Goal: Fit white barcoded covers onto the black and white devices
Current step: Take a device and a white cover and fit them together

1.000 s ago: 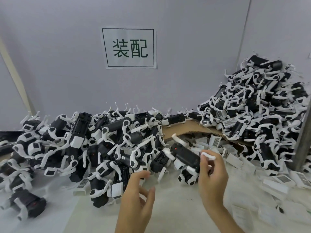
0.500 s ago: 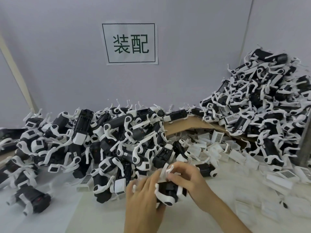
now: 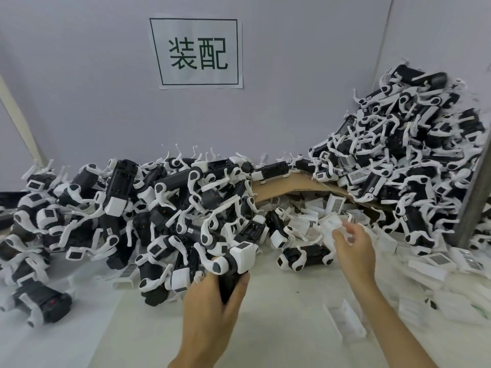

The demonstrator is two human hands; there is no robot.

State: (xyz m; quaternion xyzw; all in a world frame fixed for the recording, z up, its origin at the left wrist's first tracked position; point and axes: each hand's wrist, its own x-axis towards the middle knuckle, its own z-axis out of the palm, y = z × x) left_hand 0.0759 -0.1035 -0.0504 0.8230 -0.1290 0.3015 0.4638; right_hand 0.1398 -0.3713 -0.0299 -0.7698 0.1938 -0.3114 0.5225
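My left hand grips a black and white device by its black body, its white end pointing up and away from me. My right hand reaches out over a heap of white barcoded covers; its fingertips are blurred and touch a white cover at the heap's edge. Whether the fingers pinch that cover is unclear. Another device lies on the table between my hands.
A big pile of devices fills the left and middle of the table, and a taller pile rises at the right. Cardboard props up the right pile. Loose covers lie at the right. A grey post stands far right.
Both hands held one device together before. The left hand now holds it alone, and the right hand has let go and moved up and right to the covers.
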